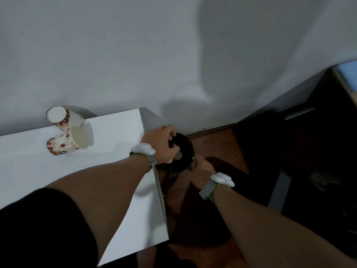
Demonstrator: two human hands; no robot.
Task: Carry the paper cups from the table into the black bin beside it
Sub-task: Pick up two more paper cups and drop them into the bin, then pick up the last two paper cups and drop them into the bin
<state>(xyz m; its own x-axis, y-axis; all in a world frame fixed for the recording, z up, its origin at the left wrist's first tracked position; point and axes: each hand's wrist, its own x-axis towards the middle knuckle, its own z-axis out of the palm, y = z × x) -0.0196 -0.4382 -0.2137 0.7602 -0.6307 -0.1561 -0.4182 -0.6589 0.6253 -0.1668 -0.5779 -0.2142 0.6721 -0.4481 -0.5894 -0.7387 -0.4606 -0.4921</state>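
Head view: at frame centre, the left hand (163,145) is seen closed around a paper cup (176,157) held over the black bin (188,149). The right hand (201,167) is held by the bin's rim; its finger state cannot be told. Two cups (66,132) are left lying on the table (119,144), centre-left.

- This looks like a room in a home, though it could be a small office; the view is too narrow to be sure.
- A plain painted wall (135,55) meets a reddish wooden floor (216,147) along a skirting board (210,129).
- A white table (81,171) stands against the wall, with a small black bin (185,146) on the floor beside it.
- Dark furniture with a metal handle (299,113) stands at the right.
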